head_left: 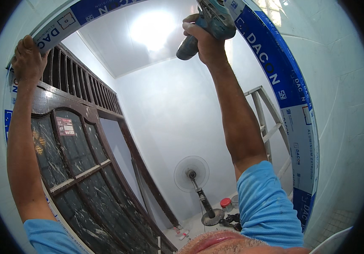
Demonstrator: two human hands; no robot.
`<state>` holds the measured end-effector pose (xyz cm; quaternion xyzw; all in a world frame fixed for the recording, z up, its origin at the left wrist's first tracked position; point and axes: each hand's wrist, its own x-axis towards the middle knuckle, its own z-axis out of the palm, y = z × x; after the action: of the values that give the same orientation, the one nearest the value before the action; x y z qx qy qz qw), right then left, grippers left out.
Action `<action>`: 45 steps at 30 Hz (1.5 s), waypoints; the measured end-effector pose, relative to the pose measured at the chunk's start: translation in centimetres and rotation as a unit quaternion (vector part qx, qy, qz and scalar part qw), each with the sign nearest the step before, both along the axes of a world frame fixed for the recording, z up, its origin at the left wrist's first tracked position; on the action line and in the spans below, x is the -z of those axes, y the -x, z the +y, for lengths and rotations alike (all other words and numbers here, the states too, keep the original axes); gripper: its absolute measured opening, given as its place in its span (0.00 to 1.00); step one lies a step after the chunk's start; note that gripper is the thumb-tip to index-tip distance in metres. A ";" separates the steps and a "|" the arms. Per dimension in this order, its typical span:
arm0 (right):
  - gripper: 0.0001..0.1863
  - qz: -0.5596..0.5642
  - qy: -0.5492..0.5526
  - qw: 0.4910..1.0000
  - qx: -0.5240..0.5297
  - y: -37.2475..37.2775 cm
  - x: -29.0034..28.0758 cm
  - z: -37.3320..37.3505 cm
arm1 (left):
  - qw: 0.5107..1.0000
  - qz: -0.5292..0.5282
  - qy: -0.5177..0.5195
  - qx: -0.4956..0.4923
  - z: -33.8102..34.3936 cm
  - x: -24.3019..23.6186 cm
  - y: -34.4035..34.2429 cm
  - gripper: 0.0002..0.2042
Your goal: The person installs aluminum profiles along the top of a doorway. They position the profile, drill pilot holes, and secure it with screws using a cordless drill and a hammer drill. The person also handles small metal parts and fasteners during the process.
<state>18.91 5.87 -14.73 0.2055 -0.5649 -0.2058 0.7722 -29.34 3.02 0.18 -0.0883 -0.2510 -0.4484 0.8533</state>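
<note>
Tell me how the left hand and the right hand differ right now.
The left hand is at the upper-left corner of the frame; the right hand grips a drill. The left hand sits far left in the view; the right hand is right of centre, near the top. Both are bare and raised, on arms with light-blue sleeves.

The left hand (28,61) is at the upper left corner of the frame (264,55), whose right upright stands just right of the right hand (209,40), with the drill (216,20) in it. Beyond the frame, a door (78,146) stands below the left hand, a fan (192,174) below and between both hands, a ladder (271,114) to the right hand's lower right.
</note>
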 end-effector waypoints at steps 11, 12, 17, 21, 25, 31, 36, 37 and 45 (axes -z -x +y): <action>0.11 0.009 0.014 1.000 0.024 -0.8 -0.3 0.7 | 1.000 -0.013 0.022 0.008 -0.1 0.2 -0.1 0.37; 0.12 0.011 0.009 1.000 0.027 -0.6 -0.3 0.6 | 1.000 -0.010 0.018 0.009 -0.1 0.2 -0.1 0.36; 0.22 0.016 0.008 0.999 0.030 0.3 0.2 0.1 | 1.000 0.011 -0.001 0.017 -0.3 0.4 -0.3 0.36; 0.24 0.017 0.011 0.999 0.040 0.3 0.1 0.0 | 1.000 -0.006 -0.006 -0.003 -0.2 0.1 0.2 0.37; 0.22 0.037 -0.020 0.991 0.125 -0.2 -0.3 -0.2 | 0.999 -0.004 0.021 0.035 0.0 -0.2 0.2 0.38; 0.19 0.086 0.030 0.969 0.228 1.1 2.8 -1.1 | 0.993 0.019 0.062 0.101 -0.2 0.4 0.1 0.42; 0.22 0.061 -0.011 0.968 0.244 2.0 5.5 -3.1 | 0.983 0.048 0.090 0.154 -0.5 0.9 -0.9 0.47; 0.22 0.071 -0.038 0.960 0.268 2.1 5.9 -3.6 | 0.983 0.057 0.093 0.149 -0.7 0.9 -1.2 0.47; 0.41 0.066 0.029 0.960 0.269 2.8 10.1 -5.4 | 0.947 0.262 0.162 0.087 -4.5 1.7 -16.7 0.51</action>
<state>16.11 0.42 -24.79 0.0097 -0.5528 -0.4028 0.7295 -12.60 -1.51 -1.54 -0.3609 -0.0789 -0.4353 0.8210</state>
